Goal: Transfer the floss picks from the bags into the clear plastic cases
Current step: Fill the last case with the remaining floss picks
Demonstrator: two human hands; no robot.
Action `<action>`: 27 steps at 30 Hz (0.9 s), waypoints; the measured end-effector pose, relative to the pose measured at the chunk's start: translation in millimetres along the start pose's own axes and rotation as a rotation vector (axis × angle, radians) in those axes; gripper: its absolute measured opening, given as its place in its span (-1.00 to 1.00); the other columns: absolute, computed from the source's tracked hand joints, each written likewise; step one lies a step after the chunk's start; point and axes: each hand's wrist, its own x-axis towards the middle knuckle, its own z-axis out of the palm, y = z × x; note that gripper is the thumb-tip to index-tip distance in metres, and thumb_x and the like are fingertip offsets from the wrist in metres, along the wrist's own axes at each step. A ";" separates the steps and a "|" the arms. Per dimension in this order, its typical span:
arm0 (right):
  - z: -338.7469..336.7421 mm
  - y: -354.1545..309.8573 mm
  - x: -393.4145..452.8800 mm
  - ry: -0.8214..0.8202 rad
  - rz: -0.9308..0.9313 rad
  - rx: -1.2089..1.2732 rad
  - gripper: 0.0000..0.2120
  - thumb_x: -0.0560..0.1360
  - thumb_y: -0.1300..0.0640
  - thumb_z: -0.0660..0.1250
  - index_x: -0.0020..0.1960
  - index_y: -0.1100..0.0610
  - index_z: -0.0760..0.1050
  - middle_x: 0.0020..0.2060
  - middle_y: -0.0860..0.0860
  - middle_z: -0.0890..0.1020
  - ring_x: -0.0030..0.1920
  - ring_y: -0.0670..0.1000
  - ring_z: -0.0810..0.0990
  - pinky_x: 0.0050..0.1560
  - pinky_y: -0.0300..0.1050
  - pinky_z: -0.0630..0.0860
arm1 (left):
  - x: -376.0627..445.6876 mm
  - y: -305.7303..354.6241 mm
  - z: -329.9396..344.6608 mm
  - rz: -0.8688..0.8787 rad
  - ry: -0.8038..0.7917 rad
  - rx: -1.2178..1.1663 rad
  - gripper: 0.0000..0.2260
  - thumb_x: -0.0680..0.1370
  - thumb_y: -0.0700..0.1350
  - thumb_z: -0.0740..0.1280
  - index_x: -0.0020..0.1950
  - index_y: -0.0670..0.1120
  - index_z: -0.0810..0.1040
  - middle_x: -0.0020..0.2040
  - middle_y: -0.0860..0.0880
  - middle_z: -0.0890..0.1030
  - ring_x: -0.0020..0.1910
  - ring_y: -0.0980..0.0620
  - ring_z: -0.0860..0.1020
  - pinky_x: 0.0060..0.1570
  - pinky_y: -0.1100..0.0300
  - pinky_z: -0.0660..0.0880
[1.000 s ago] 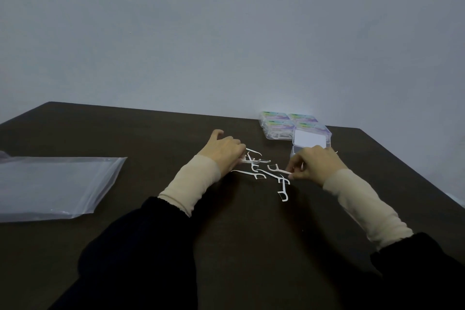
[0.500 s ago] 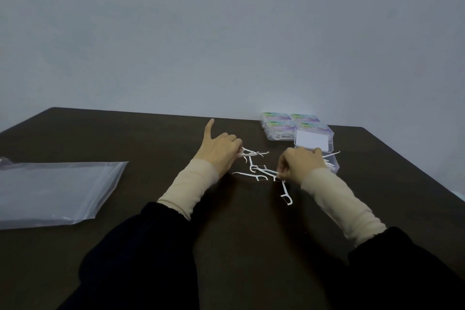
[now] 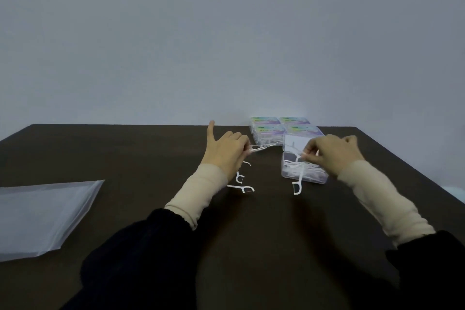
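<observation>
My right hand (image 3: pixel 334 153) pinches a floss pick (image 3: pixel 298 176) dangling outside the open case (image 3: pixel 303 171) near the table's far right edge | left hand (image 3: pixel 226 153) pinches another pick (image 3: pixel 259 149) | risk: dangling pick snags the rim and drops.

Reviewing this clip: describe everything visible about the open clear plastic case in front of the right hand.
The open case is a small rectangular box of clear, faintly lilac plastic on the dark table, near its right side. Its hinged lid stands up at the back, showing a white panel. White floss picks lie piled inside, and one floss pick hangs over the front wall onto the table. The right hand hovers above it, pinching a pick. Closed cases sit just behind.
</observation>
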 end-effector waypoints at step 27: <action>32.5 56.8 23.4 0.032 0.113 0.312 -0.88 0.45 -0.12 0.33 -0.03 -0.18 0.58 -0.18 -0.18 0.48 -0.08 -0.12 0.39 0.16 -0.04 0.17 | 53.5 83.5 39.8 0.028 0.015 -0.365 -0.82 0.48 0.13 0.32 -0.03 0.07 0.59 -0.05 0.14 0.62 0.14 0.16 0.46 0.40 -0.03 -0.17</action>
